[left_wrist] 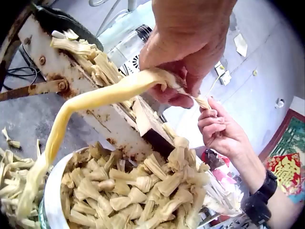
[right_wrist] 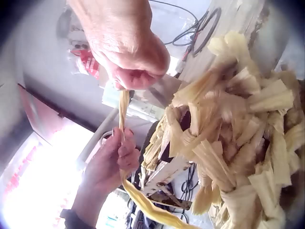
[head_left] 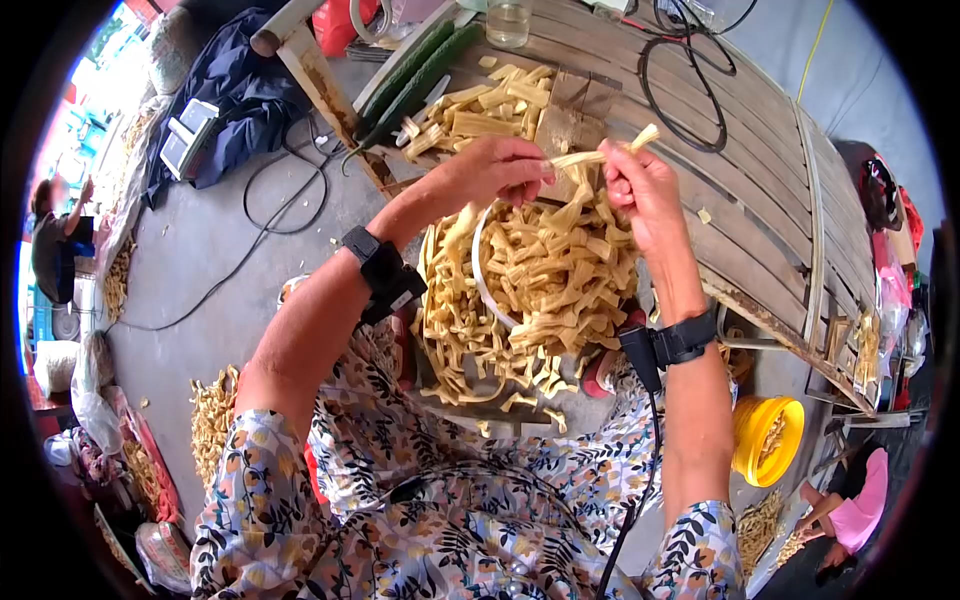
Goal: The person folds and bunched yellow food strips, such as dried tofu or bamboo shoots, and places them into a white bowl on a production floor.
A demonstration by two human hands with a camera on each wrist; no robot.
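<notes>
Over a heap of knotted pieces, my two hands pull on a long yellow tofu skin strip (left_wrist: pixel 95 97). My left hand (head_left: pixel 505 168) pinches it between thumb and fingers; a long tail hangs from that hand across the bucket in the left wrist view. My right hand (head_left: pixel 640 190) grips the short end (head_left: pixel 648 135), with curled fingers close beside the left. In the right wrist view a narrow, taut length (right_wrist: pixel 123 107) runs between the hands. Below, tofu skin knots (head_left: pixel 575 260) pile up in a bucket with a white rim (left_wrist: pixel 53 191).
A slatted wooden bench (head_left: pixel 760 190) stands ahead, bearing loose strips (head_left: pixel 490 115), long green cucumbers (head_left: pixel 405 90), a glass jar (head_left: pixel 508 30) and a black cable (head_left: pixel 650 95). A yellow bucket (head_left: pixel 750 440) is at right. Another person in pink (head_left: pixel 860 505) sits beyond it.
</notes>
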